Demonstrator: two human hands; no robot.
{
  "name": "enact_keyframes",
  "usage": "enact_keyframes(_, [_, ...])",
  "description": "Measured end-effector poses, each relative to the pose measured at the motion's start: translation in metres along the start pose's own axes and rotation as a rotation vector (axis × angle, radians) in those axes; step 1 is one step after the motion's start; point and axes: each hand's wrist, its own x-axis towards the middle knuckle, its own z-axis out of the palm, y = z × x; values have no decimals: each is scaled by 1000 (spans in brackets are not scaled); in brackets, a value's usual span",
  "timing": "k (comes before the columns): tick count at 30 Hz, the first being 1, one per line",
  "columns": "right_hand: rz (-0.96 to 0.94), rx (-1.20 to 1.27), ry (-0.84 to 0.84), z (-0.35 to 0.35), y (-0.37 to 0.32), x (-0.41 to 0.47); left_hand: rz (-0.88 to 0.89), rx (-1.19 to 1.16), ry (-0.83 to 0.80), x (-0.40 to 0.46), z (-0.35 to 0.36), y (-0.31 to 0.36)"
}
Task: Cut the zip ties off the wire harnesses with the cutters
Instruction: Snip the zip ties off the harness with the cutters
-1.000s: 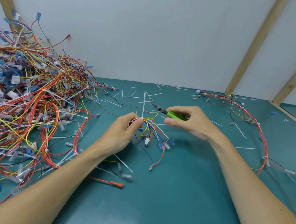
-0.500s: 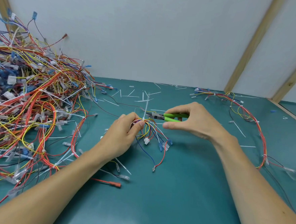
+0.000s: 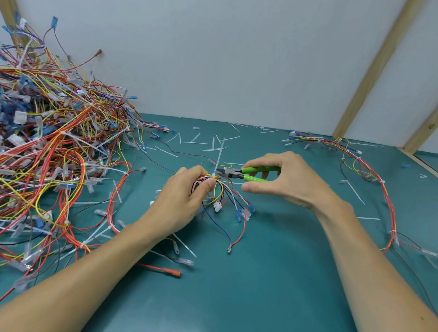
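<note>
Two hands meet at the centre of the frame over the teal table (image 3: 269, 286). The left hand (image 3: 184, 197) is clenched around a small wire harness (image 3: 223, 194), thumb and fingers pinching the bundle just where a white zip tie (image 3: 216, 165) cinches it; the tie's free tail stands up and slightly back toward the wall. The right hand (image 3: 281, 180) has its grip closed on the green handles of the cutters (image 3: 240, 174), whose long axis runs nearly level, from right to left across the frame. The nose points at the tie's band and sits right at it, immediately to the right of the left thumb tip; whether the blades already bracket the band is too fine to tell. The cut looks to hinge on a short leftward reach, with wires and the thumb crowded close. A big heap of harnesses (image 3: 44, 166) fills the left of the frame, cut tie scraps (image 3: 196, 141) lie behind, and another harness (image 3: 368, 171) curves at right.
</note>
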Motion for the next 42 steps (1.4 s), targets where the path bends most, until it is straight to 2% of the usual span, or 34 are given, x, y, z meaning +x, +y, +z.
enact_keyframes(42, [134, 27, -50, 1, -9, -3, -35, 0, -4, -2, 5, -3])
